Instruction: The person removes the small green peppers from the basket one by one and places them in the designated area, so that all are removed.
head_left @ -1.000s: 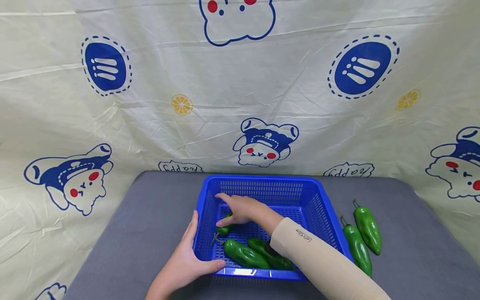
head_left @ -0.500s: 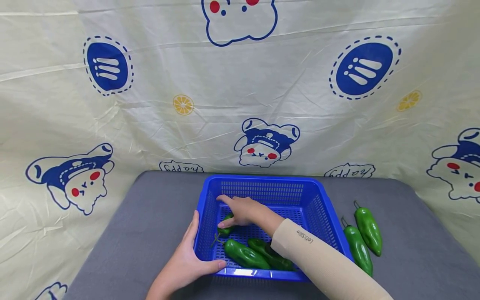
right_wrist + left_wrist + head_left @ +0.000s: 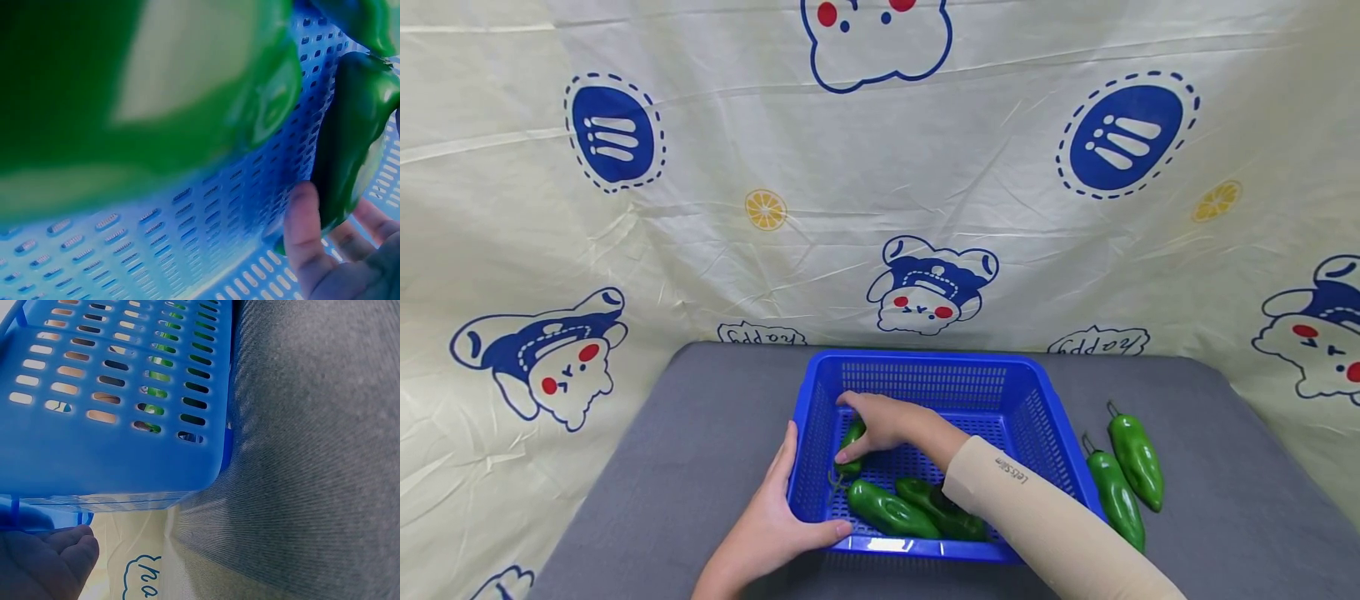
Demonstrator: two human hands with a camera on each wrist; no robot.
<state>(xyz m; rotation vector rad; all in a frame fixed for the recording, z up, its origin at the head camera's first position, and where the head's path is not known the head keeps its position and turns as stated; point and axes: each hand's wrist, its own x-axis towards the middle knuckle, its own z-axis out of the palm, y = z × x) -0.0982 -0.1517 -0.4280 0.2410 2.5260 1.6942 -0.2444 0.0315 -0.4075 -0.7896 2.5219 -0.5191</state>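
Observation:
In the head view, a blue plastic basket (image 3: pixel 917 357) stands on the grey table. My right hand (image 3: pixel 883 423) reaches inside near its left wall and holds a green pepper (image 3: pixel 852 468), partly hidden by the thumb. The right wrist view shows the thumb and fingers of the right hand (image 3: pixel 337 269) on either side of that pepper (image 3: pixel 350 144). Two more green peppers, one left (image 3: pixel 891 510) and one right (image 3: pixel 947 512), lie along the basket's near side. My left hand (image 3: pixel 778 508) rests at the near left corner, thumb on the rim, extended fingers against the outer wall.
Two green peppers, a nearer one (image 3: pixel 1116 500) and a farther one (image 3: pixel 1137 460), lie on the table (image 3: pixel 700 433) right of the basket. A patterned cloth (image 3: pixel 820 283) hangs behind and at the sides. A pepper (image 3: pixel 144 94) looms large in the right wrist view.
The right hand has shifted slightly to the right and its fingers have drawn in around the pepper. That pepper has turned a little, its stem swinging rightward. The left hand and basket stay put.

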